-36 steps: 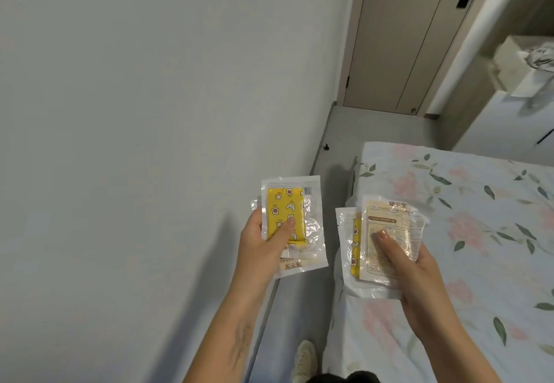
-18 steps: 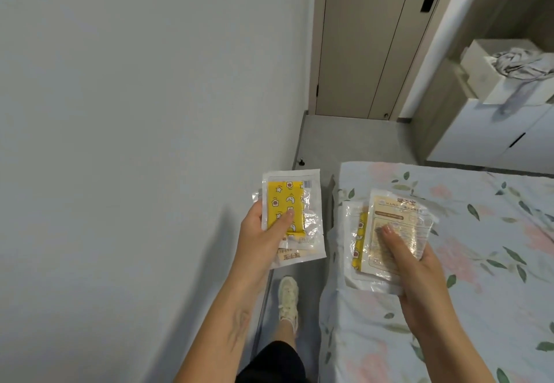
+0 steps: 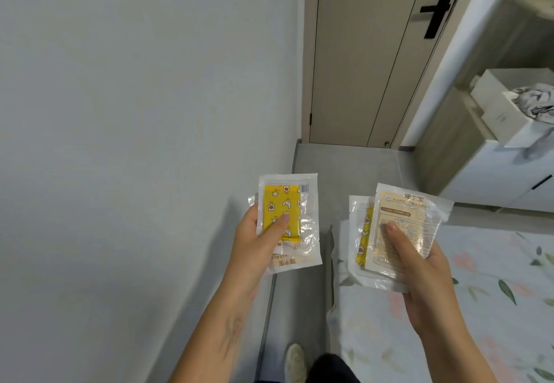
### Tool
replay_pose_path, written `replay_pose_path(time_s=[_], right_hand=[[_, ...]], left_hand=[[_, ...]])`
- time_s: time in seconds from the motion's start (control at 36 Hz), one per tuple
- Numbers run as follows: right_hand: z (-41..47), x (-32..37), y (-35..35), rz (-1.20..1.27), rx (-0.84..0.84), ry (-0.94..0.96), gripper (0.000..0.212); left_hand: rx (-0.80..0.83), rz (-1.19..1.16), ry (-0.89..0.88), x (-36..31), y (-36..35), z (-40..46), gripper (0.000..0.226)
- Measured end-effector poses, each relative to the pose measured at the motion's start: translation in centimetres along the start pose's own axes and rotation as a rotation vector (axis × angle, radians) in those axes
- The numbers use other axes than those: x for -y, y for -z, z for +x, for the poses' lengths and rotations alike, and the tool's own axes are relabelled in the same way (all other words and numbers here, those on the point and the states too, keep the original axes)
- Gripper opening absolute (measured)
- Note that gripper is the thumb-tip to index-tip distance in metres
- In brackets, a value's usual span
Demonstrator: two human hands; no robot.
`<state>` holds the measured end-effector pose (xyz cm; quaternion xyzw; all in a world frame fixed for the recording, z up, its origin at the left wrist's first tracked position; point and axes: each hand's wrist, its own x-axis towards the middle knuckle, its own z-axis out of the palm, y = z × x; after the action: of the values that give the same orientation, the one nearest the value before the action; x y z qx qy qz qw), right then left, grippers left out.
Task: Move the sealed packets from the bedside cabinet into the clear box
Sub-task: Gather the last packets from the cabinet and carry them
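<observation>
My left hand [image 3: 257, 247] holds a clear sealed packet [image 3: 299, 196] with a yellow star-patterned pad inside, thumb pressed on its front; a second packet edge shows behind it. My right hand [image 3: 419, 274] holds two overlapping sealed packets, a beige printed one [image 3: 416, 217] in front and a yellow-patterned one [image 3: 361, 232] behind, thumb on the front one. Both hands are raised in front of me over the gap between wall and bed. Neither the bedside cabinet nor the clear box is in view.
A bed with a floral sheet [image 3: 479, 307] fills the lower right. A grey wall [image 3: 135, 142] runs along the left. A closed beige door [image 3: 359, 52] stands ahead, and a white cabinet [image 3: 494, 178] with a box on top is at the right. My shoe [image 3: 295, 361] is on the narrow floor strip.
I have walked forward along the bed; the door and white cabinet are closer. Both hands keep the same hold on the packets.
</observation>
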<state>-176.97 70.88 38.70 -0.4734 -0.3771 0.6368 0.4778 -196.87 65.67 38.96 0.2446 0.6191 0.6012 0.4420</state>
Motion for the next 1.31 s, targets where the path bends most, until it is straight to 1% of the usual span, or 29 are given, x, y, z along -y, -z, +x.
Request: replay_pose_path(time_s=[0.08,0.19,0.39,0.58,0.81,0.92,1.0,1.17,1.31], right_hand=[[3.1,0.9,-0.2,0.004,-0.020,-0.012,0.017],[7.2,1.8,-0.7,0.015,-0.064,-0.041,0.022],[15.4,3.5,-1.9,-0.021,-0.109,-0.054,0.024],[27.7,4.8,-2.9,-0.002,-0.138,-0.030,0.022],[41.5,9.2,-4.4,-0.051,-0.134,0.020,0.013],[47.0,11.2,-4.7,-0.083,-0.126,0.030,0.016],[50.4,12.2,-4.7,-0.086,-0.135,0.026,0.019],[56.2,12.9,-4.4,-0.046,-0.216,0.025,0.016],[61.5,13.5,-4.3,-0.029,-0.307,0.038,0.018]], left_hand=[[0.003,0.010,0.002,-0.9,-1.3,3.4,0.017],[0.015,0.010,0.025,-1.5,-3.1,7.6,0.017],[0.039,-0.009,0.036,-2.8,-7.1,15.9,0.017],[0.053,0.015,0.017,-4.7,-11.5,27.6,0.017],[0.096,0.086,0.041,-8.7,-18.2,40.2,0.021],[0.114,0.056,0.055,-10.0,-21.5,44.8,0.018],[0.140,0.063,0.100,-10.2,-23.9,47.2,0.019],[0.195,0.092,0.144,-10.3,-27.8,52.9,0.022],[0.248,0.141,0.156,-11.1,-30.7,59.7,0.021]])
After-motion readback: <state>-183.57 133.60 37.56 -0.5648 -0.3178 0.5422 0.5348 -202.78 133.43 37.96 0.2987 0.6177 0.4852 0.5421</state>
